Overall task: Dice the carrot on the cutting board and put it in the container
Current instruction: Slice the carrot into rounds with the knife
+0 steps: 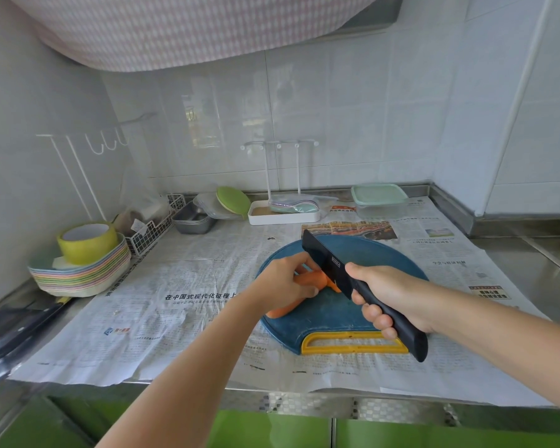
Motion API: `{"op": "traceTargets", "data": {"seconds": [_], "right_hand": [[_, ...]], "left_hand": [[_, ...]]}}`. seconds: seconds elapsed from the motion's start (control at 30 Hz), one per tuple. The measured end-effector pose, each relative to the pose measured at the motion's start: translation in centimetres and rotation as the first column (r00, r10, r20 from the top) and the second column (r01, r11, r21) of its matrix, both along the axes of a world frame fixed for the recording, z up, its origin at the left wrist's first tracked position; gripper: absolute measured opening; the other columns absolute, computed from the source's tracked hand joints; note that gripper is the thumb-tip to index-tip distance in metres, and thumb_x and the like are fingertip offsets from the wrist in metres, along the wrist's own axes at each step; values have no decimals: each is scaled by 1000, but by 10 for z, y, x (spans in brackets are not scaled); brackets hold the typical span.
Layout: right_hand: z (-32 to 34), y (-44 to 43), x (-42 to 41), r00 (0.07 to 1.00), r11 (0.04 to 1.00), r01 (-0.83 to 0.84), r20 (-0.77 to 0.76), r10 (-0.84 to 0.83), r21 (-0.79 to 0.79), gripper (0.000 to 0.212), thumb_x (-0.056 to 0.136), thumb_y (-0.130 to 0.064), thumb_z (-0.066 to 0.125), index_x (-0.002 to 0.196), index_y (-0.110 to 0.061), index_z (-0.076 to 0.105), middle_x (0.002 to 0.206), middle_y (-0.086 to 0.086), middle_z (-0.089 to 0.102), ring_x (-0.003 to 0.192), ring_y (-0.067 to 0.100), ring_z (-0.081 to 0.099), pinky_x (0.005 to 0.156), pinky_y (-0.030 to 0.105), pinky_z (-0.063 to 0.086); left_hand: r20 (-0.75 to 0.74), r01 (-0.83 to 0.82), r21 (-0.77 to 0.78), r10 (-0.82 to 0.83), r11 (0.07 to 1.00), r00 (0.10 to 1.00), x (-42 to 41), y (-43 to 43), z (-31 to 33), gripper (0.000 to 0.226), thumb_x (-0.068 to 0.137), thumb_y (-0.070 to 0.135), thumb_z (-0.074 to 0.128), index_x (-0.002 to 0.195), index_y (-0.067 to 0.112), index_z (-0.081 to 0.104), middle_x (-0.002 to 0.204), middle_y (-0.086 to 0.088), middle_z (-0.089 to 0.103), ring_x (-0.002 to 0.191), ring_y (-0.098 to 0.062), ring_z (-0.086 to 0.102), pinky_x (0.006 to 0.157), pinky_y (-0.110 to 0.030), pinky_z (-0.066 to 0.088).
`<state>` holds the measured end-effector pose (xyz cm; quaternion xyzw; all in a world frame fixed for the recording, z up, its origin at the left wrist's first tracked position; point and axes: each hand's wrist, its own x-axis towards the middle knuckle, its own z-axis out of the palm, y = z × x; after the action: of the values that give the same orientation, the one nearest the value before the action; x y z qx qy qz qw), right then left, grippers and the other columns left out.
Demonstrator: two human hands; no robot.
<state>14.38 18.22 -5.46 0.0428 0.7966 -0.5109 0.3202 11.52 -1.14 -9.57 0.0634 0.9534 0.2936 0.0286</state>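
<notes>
**Figure.** We look down on a round blue cutting board (332,316) lying on newspaper (175,302) spread over the steel desk (514,266).

The left hand (285,282) reaches in from the lower left with the forearm extended. It is palm down, fingers curled over the carrot (308,279), which it holds against the middle of the board. The carrot's thick end shows below the hand and its thin end lies beside the blade.

The right hand (390,295) enters from the right, fingers and thumb wrapped round the black handle of the knife (328,265). The handle's butt points toward us and the blade angles away to the left. The blade's lower edge meets the carrot just right of the left fingertips. We cannot tell whether it rests on the carrot or sits within it. The two hands are near each other but apart, with the blade between them.

The container (380,205), clear with a pale green lid, stands at the back of the desk, well apart from the board. At the left, a roll of yellow tape (88,244) rests on a stack of coloured plates (81,276).
</notes>
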Motion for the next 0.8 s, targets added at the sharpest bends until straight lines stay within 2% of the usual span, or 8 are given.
{"op": "traceTargets", "data": {"seconds": [0.5,0.8], "right_hand": [[4,-2,0,997,999,18,81,-16,-33,51,100,-57,35,75,-14,43,49,0,37,34,12,32,35,19,30],[14,-6,-9,992,1000,-18,126,14,26,51,101,-54,33,71,-14,42,46,-2,35,33,10,30,33,17,29]], "left_hand": [[1,6,11,-6,1000,1000,-1,-1,0,33,86,29,67,115,30,52,121,4,55,99,-13,47,78,-24,34],[-19,29,17,-28,999,999,-4,-2,-3,36,85,27,68,118,28,53,120,4,56,97,-12,47,75,-20,34]]}}
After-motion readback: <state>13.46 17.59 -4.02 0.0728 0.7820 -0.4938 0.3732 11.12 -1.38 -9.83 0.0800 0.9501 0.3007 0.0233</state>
